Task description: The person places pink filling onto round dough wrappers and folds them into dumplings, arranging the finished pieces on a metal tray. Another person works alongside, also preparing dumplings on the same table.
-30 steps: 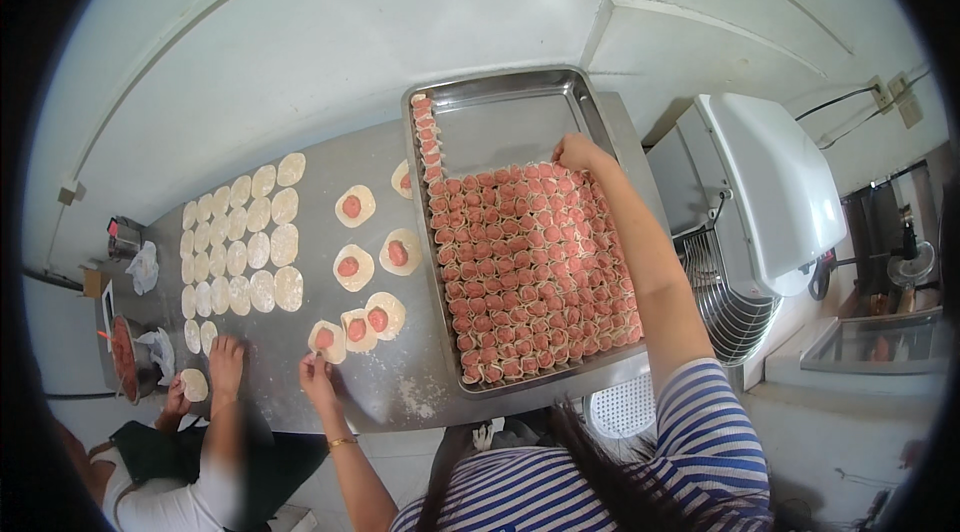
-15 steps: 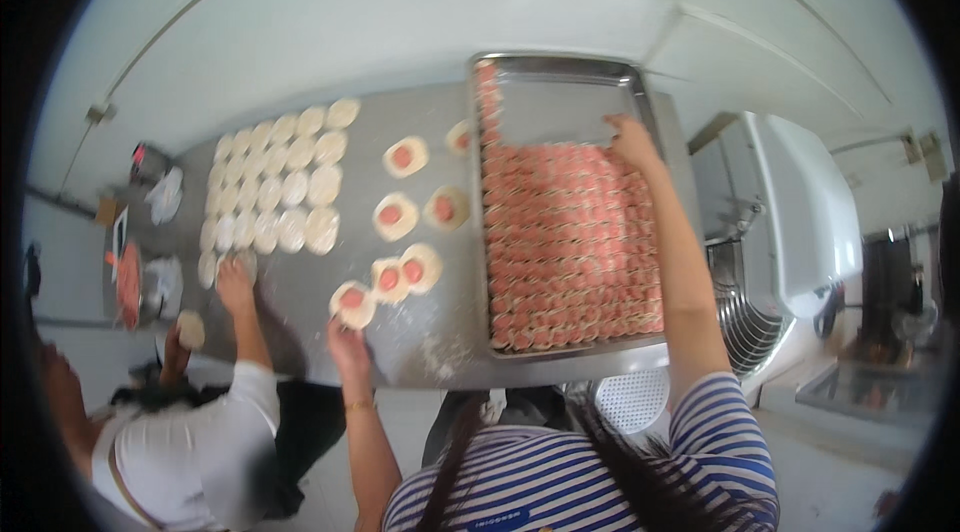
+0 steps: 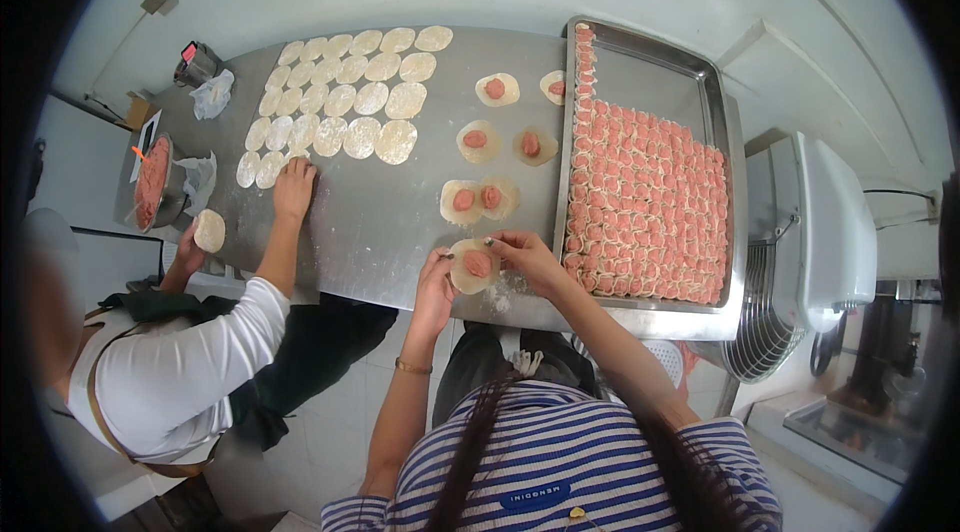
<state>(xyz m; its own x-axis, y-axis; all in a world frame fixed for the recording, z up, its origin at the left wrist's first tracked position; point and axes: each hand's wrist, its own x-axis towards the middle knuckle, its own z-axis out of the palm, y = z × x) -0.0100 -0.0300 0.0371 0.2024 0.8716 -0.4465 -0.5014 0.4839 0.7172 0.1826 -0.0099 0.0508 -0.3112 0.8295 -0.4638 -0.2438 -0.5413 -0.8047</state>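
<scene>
Between my two hands, close to the table's front edge, is a round dough wrapper (image 3: 463,279) with a lump of pink meat filling at its middle. My left hand (image 3: 435,282) pinches its left rim, and the fingers of my right hand (image 3: 527,260) are closed on its right rim. Just beyond lie two overlapping filled wrappers (image 3: 455,214), with several more spread farther back. To the right, a large metal tray (image 3: 735,227) holds tight rows of small meat-filled dumplings (image 3: 640,202); its far part shows bare metal.
On my left a co-worker's hand (image 3: 293,190) touches the table beside rows of plain wrappers (image 3: 340,97); their other hand holds a wrapper (image 3: 210,231). A bowl of pink filling (image 3: 152,187) stands at the far left. A white-lidded appliance (image 3: 830,232) stands right of the tray.
My right hand has come from over the tray to the filled wrapper, which both hands now hold. The view has shifted, so the table sits farther right and higher.
</scene>
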